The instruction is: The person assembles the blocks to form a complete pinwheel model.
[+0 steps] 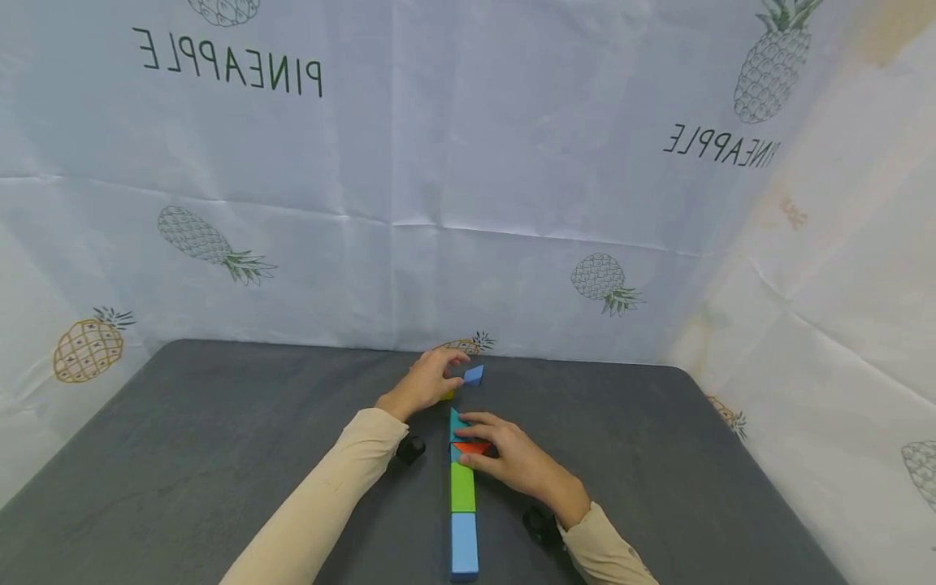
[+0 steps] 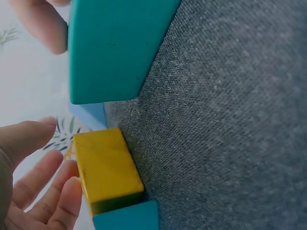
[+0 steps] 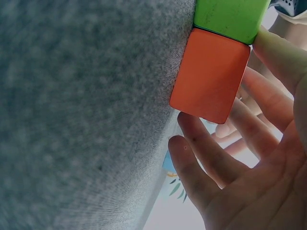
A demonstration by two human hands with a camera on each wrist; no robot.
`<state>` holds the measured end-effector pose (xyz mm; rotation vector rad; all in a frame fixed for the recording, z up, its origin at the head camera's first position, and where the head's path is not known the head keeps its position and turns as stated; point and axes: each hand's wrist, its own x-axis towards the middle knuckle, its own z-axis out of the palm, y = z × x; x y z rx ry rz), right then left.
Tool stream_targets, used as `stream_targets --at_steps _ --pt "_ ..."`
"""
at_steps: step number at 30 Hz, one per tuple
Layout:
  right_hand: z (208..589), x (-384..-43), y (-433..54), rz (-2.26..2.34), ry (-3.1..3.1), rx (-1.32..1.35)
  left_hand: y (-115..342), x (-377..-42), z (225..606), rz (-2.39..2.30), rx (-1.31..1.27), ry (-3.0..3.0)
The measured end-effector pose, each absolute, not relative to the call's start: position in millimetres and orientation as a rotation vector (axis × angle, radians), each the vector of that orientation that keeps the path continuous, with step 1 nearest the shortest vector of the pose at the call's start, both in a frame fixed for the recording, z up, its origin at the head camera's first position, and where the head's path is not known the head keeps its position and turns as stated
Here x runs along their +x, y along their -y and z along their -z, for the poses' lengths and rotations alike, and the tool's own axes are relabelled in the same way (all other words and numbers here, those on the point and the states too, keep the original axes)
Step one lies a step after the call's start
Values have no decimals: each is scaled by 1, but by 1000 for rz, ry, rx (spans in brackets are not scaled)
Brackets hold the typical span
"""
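Note:
My left hand (image 1: 424, 380) reaches to the far end of a line of blocks, beside a yellow block (image 1: 448, 396) and a slanted blue block (image 1: 474, 374). In the left wrist view, its thumb and fingers are spread beside the yellow block (image 2: 108, 163); a teal block (image 2: 127, 218) adjoins it at the frame's bottom. My right hand (image 1: 515, 457) lies along the row, fingertips at a teal triangular block (image 1: 456, 426) and a red triangular block (image 1: 471, 448). Its relaxed fingers surround the red block (image 3: 211, 76) in the right wrist view, thumb beside the green block (image 3: 230, 17).
Nearer in the row are the green block (image 1: 462, 487) and a light blue rectangular block (image 1: 464, 544). The blocks stand on a dark grey table (image 1: 219, 455). Behind its far edge hangs a white pineapple-print cloth (image 1: 439, 162).

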<state>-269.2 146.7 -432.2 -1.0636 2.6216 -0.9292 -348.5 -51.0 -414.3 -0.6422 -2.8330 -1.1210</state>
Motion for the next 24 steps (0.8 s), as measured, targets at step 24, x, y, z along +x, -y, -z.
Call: stream_targets --at_steps 24 --pt "430 -268 -148 917 -2627 -1033 31 -365 414 1000 -711 2996"
